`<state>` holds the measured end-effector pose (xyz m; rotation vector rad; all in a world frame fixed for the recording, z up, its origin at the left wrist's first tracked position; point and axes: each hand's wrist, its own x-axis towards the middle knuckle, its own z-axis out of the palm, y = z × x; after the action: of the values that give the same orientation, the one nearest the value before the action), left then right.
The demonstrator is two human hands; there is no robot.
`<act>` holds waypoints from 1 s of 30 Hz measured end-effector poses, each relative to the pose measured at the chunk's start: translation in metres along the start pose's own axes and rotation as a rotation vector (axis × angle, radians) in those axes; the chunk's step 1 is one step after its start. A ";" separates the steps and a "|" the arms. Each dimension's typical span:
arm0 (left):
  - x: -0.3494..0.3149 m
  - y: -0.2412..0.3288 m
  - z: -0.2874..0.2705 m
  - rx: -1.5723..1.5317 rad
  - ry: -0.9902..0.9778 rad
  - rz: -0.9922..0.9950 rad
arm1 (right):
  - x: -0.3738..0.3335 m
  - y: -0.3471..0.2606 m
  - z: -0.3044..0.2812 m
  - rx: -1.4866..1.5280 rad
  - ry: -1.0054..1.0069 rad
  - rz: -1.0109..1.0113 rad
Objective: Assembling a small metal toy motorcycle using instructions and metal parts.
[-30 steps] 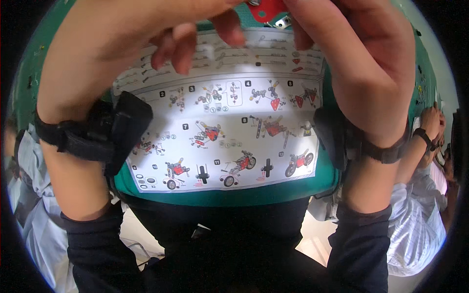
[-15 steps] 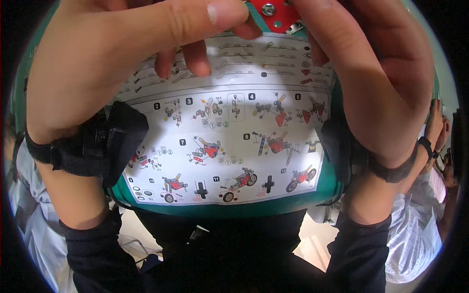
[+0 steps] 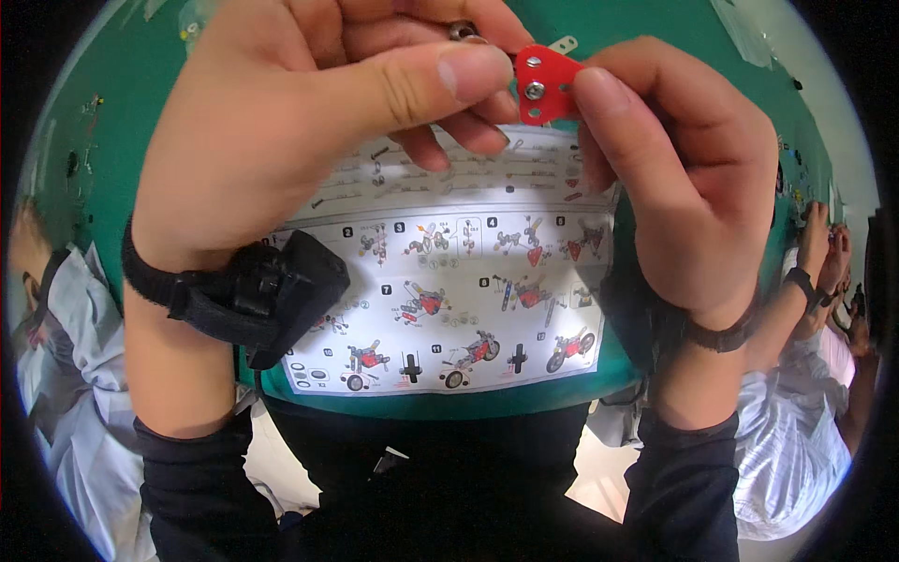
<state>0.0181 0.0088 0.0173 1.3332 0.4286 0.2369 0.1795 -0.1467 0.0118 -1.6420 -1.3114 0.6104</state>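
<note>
A small red metal plate (image 3: pixel 551 82) with rounded corners and holes is held up above the sheet, between my hands. Two silvery screw heads sit along its left side, and a pale perforated strip (image 3: pixel 565 44) sticks out behind its top edge. My right hand (image 3: pixel 688 178) pinches the plate's right end between thumb and bent fingers. My left hand (image 3: pixel 309 103) is closed at the plate's left edge, thumb against fingers; what lies under that thumb is mostly hidden. A small round metal part (image 3: pixel 463 31) shows by the left fingers.
A printed instruction sheet (image 3: pixel 449 314) with motorcycle assembly drawings lies on the green table (image 3: pixel 468 405) below my hands. Small loose parts (image 3: pixel 91 108) are scattered at the far left and right. Other people sit at both sides, one with a hand (image 3: pixel 813 239) at the right edge.
My hands and the red plate now appear lower in the picture, and the plate is turned and more fully visible. More of the green table shows beyond. Both hands keep their hold.
</note>
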 end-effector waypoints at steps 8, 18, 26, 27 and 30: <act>-0.001 -0.020 0.000 -0.005 -0.043 0.302 | -0.003 -0.024 0.011 0.297 0.117 0.015; -0.011 -0.037 0.002 0.272 0.165 0.569 | -0.005 -0.001 0.023 0.390 0.109 -0.062; -0.009 -0.042 0.009 0.328 0.269 0.729 | -0.006 -0.007 0.025 0.263 -0.021 -0.082; -0.009 -0.039 0.010 0.325 0.267 0.729 | -0.007 -0.005 0.024 0.261 -0.019 -0.080; -0.013 -0.028 0.005 0.229 0.149 0.635 | -0.008 0.001 0.023 0.235 0.001 -0.139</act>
<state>0.0070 -0.0076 -0.0072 1.6584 0.1443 0.8377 0.1589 -0.1465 -0.0007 -1.3493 -1.2881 0.6527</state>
